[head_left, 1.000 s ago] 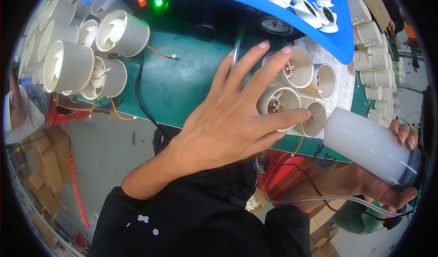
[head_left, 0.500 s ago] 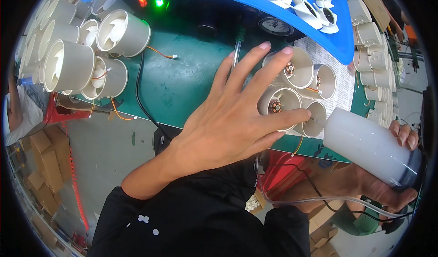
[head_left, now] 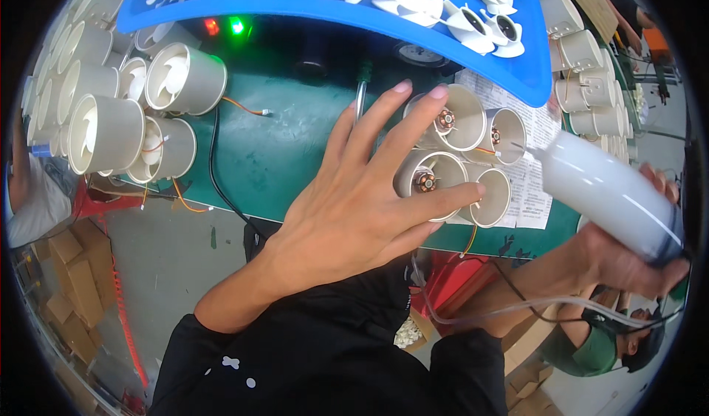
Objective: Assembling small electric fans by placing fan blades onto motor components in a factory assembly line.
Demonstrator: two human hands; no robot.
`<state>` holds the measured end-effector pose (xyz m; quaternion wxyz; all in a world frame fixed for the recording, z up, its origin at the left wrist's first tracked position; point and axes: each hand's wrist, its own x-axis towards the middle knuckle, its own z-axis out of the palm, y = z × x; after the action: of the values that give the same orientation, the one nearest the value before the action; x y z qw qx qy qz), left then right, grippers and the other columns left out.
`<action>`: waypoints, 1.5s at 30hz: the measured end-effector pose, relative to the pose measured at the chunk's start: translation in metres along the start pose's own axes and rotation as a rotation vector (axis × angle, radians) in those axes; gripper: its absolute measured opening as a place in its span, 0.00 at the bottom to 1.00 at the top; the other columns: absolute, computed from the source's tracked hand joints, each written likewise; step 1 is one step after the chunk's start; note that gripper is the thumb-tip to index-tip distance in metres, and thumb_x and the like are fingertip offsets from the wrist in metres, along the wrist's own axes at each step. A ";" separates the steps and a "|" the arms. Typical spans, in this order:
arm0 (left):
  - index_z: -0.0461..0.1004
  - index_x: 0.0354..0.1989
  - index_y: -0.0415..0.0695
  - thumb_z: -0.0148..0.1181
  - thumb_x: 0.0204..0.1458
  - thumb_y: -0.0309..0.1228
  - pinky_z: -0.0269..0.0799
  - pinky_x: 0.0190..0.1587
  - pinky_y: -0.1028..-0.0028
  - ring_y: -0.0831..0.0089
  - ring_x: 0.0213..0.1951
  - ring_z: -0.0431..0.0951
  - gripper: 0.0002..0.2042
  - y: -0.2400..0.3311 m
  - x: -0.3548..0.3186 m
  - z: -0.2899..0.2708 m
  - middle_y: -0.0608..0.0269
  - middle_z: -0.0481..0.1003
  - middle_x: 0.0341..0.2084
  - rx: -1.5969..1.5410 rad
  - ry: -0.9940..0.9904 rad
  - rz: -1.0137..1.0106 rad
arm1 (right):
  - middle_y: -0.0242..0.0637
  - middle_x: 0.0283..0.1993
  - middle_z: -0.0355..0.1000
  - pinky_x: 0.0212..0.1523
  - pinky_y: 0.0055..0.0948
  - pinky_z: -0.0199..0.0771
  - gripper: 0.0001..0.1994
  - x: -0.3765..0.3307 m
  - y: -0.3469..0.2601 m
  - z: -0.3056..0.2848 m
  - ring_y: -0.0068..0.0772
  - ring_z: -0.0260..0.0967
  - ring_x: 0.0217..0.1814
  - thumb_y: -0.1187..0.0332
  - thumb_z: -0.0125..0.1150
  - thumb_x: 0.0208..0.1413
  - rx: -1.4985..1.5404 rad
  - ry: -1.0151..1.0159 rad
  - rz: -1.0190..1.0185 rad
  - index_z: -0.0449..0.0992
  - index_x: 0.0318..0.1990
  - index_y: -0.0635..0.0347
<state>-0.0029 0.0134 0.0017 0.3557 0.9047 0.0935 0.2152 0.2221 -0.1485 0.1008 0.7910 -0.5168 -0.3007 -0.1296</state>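
My right hand (head_left: pixel 628 268) is wrapped around a large, milky-white dispensing syringe (head_left: pixel 609 187) with a clear tube at its rear end. Its thin tip points at the rim of the far-right cream fan housing (head_left: pixel 509 139); whether they touch I cannot tell. Copper-wound motor coils sit inside that housing and its two left-hand neighbours. My left hand (head_left: pixel 354 209) is open, fingers stretched over the left side of this cluster. Its thumb lies at the near-right housing (head_left: pixel 493 202), whose inside is partly hidden by it.
A blue tray (head_left: pixel 295 6) of white fan impellers (head_left: pixel 413 2) sits atop a black box with red and green lights and a gauge (head_left: pixel 421 54). More housings stand left (head_left: pixel 107 131) and right (head_left: pixel 591 80). A black cable (head_left: pixel 214 157) crosses the green tabletop. Co-workers are nearby.
The syringe tip has moved from the near-right housing to the far-right one. My left hand keeps its spread pose over the cluster, and the whole view has shifted slightly.
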 end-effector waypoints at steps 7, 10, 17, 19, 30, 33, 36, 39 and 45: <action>0.78 0.52 0.73 0.73 0.40 0.32 0.56 0.65 0.48 0.45 0.69 0.51 0.27 0.002 0.001 -0.001 0.53 0.50 0.71 -0.012 -0.017 -0.018 | 0.49 0.44 0.67 0.57 0.44 0.67 0.41 0.003 0.015 -0.007 0.49 0.68 0.50 0.35 0.58 0.43 0.244 -0.181 0.209 0.70 0.45 0.73; 0.78 0.52 0.73 0.73 0.39 0.32 0.55 0.66 0.49 0.45 0.69 0.51 0.28 -0.001 0.000 0.001 0.53 0.50 0.71 -0.011 -0.020 -0.019 | 0.49 0.44 0.67 0.58 0.44 0.67 0.41 -0.006 0.022 0.014 0.49 0.68 0.50 0.35 0.58 0.44 0.069 -0.079 0.108 0.70 0.45 0.74; 0.78 0.52 0.73 0.73 0.39 0.33 0.56 0.65 0.49 0.44 0.69 0.51 0.27 0.000 0.001 -0.002 0.53 0.50 0.71 -0.007 -0.016 -0.022 | 0.48 0.45 0.67 0.59 0.45 0.65 0.39 -0.004 0.017 0.025 0.48 0.67 0.50 0.37 0.58 0.45 -0.069 -0.031 0.019 0.69 0.46 0.73; 0.78 0.51 0.73 0.73 0.39 0.32 0.56 0.65 0.49 0.44 0.69 0.51 0.27 0.001 0.002 -0.001 0.52 0.50 0.71 -0.010 -0.018 -0.021 | 0.48 0.45 0.66 0.59 0.45 0.64 0.39 -0.004 0.016 0.026 0.48 0.67 0.50 0.37 0.58 0.45 -0.063 -0.029 0.025 0.69 0.46 0.73; 0.79 0.51 0.72 0.73 0.39 0.32 0.57 0.65 0.49 0.45 0.68 0.53 0.27 0.000 0.001 0.000 0.52 0.51 0.71 -0.012 -0.010 -0.018 | 0.50 0.45 0.67 0.60 0.44 0.63 0.40 0.000 0.018 0.018 0.49 0.67 0.51 0.37 0.57 0.46 -0.061 -0.047 0.024 0.70 0.46 0.74; 0.79 0.51 0.71 0.73 0.39 0.32 0.57 0.65 0.49 0.45 0.68 0.53 0.26 0.000 0.001 -0.001 0.52 0.51 0.71 -0.012 -0.007 -0.015 | 0.50 0.45 0.67 0.59 0.43 0.64 0.40 0.001 0.018 0.016 0.49 0.67 0.51 0.37 0.57 0.46 -0.040 -0.036 0.058 0.70 0.45 0.74; 0.79 0.51 0.71 0.73 0.38 0.32 0.56 0.65 0.49 0.45 0.68 0.53 0.27 0.000 0.001 -0.001 0.52 0.51 0.71 -0.024 -0.007 -0.017 | 0.50 0.45 0.67 0.59 0.43 0.65 0.40 0.002 0.018 0.012 0.49 0.67 0.52 0.37 0.57 0.46 -0.043 -0.087 0.059 0.70 0.45 0.75; 0.79 0.51 0.72 0.73 0.38 0.32 0.56 0.65 0.50 0.45 0.68 0.53 0.27 0.000 0.001 0.000 0.52 0.51 0.71 -0.014 -0.007 -0.015 | 0.50 0.45 0.67 0.59 0.43 0.65 0.39 0.000 0.018 0.016 0.49 0.67 0.52 0.37 0.59 0.45 -0.039 -0.034 0.076 0.70 0.46 0.74; 0.78 0.51 0.71 0.73 0.38 0.32 0.56 0.65 0.50 0.45 0.68 0.53 0.28 0.001 0.001 0.000 0.52 0.51 0.71 -0.008 -0.005 -0.014 | 0.48 0.45 0.66 0.60 0.44 0.65 0.40 -0.001 0.018 0.019 0.49 0.67 0.52 0.38 0.61 0.44 -0.027 -0.068 0.028 0.70 0.47 0.72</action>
<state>-0.0018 0.0133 0.0025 0.3610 0.9031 0.0983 0.2109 0.2240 -0.1243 0.0923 0.7749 -0.5359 -0.3182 -0.1051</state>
